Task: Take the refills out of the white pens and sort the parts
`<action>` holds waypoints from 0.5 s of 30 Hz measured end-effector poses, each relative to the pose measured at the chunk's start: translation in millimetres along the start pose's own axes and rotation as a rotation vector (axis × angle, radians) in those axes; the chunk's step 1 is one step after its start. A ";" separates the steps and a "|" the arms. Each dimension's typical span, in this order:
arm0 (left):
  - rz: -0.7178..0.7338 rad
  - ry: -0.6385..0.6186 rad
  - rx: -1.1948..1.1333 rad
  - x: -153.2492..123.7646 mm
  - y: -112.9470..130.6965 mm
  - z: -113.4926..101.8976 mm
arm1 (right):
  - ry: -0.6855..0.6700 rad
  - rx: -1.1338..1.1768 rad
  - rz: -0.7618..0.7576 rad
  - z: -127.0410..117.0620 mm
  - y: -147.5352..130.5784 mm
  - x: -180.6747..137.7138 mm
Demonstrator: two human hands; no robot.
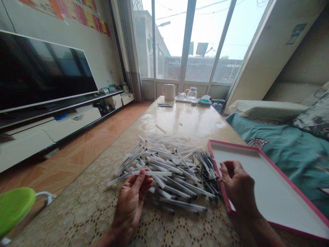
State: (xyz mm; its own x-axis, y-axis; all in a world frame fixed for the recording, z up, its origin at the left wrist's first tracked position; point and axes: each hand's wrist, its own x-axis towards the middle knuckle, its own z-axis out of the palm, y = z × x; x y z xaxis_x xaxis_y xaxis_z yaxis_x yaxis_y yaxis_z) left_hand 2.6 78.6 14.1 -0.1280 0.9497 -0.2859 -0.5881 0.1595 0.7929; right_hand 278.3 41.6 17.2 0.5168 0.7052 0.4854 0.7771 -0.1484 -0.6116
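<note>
My left hand (135,193) is closed, pinching a white translucent pen barrel (160,174) between thumb and fingers above the near side of a pile. My right hand (238,183) is also closed; a thin pale pen refill (215,159) juts out leftward from its thumb and fingertips. Between the hands lies a heap of white pens (164,161), several with black ends. Dark, thin pen parts (207,168) form a bunch at the heap's right, close to my right hand. Under my right wrist is a shallow white tray with a pink rim (282,178).
The table (84,206) has a patterned cover. A beige pitcher (169,92), a glass jug (192,93) and a tissue pack (205,100) stand at its far end. A green stool (16,207) is at the left, a bed (290,133) at the right.
</note>
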 end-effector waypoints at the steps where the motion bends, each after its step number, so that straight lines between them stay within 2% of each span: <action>1: -0.014 -0.009 0.012 -0.8 -1.1 -0.2 | 0.039 -0.067 -0.048 3.7 3.4 0.4; 5: -0.054 -0.049 0.048 -2.0 -4.5 -1.3 | 0.083 -0.207 -0.190 13.7 4.4 -2.1; 8: -0.040 -0.078 0.096 -3.6 -5.1 -0.7 | 0.047 -0.091 -0.273 13.0 -8.8 -9.5; 9: -0.024 -0.094 0.123 -4.9 -5.1 -0.2 | -0.022 0.004 -0.310 12.6 -15.1 -13.6; 12: 0.026 -0.169 0.228 -10.0 -5.4 2.0 | -0.347 0.266 -0.415 14.9 -34.9 -30.5; 15: 0.031 -0.239 0.320 -14.4 -6.8 3.8 | -0.555 0.352 -0.490 22.1 -48.5 -48.3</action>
State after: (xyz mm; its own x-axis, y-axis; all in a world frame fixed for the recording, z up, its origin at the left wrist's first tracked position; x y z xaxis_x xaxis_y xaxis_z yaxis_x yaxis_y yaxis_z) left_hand 11.4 64.8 14.9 0.0694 0.9854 -0.1558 -0.3035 0.1696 0.9376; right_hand 207.6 30.1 9.6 -0.1764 0.8878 0.4250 0.6627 0.4264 -0.6156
